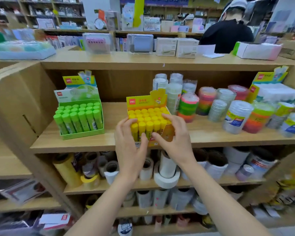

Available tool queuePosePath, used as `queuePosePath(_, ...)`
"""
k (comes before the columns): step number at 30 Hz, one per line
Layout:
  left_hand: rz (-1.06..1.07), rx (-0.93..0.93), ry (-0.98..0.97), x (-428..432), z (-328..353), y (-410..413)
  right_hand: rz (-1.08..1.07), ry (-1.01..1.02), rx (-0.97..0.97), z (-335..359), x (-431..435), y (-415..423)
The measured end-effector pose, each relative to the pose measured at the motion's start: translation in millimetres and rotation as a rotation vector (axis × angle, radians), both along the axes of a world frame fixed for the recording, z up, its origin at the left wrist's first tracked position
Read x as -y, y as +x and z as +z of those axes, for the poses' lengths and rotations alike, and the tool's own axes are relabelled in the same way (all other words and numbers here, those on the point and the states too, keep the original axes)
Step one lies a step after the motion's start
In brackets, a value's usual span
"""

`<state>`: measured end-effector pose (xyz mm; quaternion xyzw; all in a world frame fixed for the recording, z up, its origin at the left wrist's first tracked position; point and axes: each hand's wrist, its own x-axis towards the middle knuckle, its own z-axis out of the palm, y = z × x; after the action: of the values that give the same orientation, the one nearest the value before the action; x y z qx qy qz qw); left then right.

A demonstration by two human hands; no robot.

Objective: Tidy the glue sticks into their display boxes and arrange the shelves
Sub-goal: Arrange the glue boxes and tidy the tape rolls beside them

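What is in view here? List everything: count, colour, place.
yellow glue stick box: one, yellow, full of yellow-capped sticks, front edge of the middle shelf, centre
green glue stick box: one, green, full, same shelf, left
tape roll stacks: many, clear and neon-striped, same shelf, right of the yellow box
paper and tape rolls: many, white, brown, yellow, one level down
white boxes: two, white, top level
person in black top: one, behind the shelving, top right
left hand: grips the yellow box's left front
right hand: grips its right front corner
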<state>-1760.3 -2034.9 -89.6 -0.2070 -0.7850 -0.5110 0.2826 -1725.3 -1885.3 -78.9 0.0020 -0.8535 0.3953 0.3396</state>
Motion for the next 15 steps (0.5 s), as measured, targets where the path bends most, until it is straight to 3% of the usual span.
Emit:
queuePosePath(7, 0.308, -0.066, -0.312, 56, 3, -29, 0.032, 0.031, 0.028, 2, 46, -42)
queuePosePath(15, 0.382, -0.093, -0.647, 105, -6, -69, -0.1, 0.004, 0.058, 0, 75, -95)
